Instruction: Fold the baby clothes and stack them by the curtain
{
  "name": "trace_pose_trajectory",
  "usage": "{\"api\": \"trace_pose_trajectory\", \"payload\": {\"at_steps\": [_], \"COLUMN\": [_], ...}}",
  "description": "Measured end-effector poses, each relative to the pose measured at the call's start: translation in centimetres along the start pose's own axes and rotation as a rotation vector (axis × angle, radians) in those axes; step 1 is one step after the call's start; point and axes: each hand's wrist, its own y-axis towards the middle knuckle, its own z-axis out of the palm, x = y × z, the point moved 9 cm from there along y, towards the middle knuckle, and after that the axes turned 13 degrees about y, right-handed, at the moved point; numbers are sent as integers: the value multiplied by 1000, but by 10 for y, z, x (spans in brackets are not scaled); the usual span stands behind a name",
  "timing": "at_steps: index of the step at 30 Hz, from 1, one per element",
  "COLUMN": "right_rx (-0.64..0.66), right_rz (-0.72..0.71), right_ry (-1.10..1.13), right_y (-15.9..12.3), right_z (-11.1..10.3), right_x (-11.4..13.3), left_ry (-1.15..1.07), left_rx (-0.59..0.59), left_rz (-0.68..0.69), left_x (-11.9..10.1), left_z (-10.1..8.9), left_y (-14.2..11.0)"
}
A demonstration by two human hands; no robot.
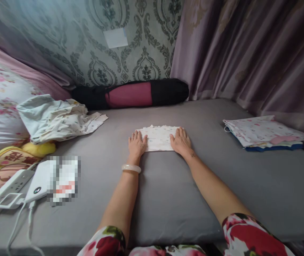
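A folded white cloth garment (158, 138) with a faint small print lies flat on the grey bed sheet (165, 192). My left hand (137, 144) rests on its left end, fingers stretched out and pointing away from me. On the right end lies my right hand (181, 141), also flat, with its thumb toward the middle of the cloth. Both palms are down and neither hand grips anything. What kind of garment it is cannot be made out.
Folded clothes (264, 131) are stacked at the right; a loose pile of clothes (58, 119) lies at the left. A black and magenta long bag (130, 95) lines the wall. Near left are a power strip (8, 192), a white power bank (41, 181) and cables.
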Motion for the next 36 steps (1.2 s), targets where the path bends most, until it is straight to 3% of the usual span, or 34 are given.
{"api": "trace_pose_trajectory", "payload": {"at_steps": [10, 16, 19, 27, 36], "right_rx": [-78, -155, -134, -7, -29], "right_rz": [98, -41, -123, -78, -87], "right_ry": [-18, -45, -29, -16, -28], "right_y": [3, 2, 3, 8, 6], "right_z": [-4, -19, -14, 12, 9], "right_x": [-14, 9, 23, 15, 16], "left_ry": [46, 92, 100, 120, 139], "left_rx": [-19, -129, -184, -86, -90], "left_rz": [-11, -8, 56, 99, 96], "left_x": [1, -7, -19, -26, -27], "left_z": [-1, -18, -24, 0, -3], "left_y": [0, -1, -2, 1, 0]}}
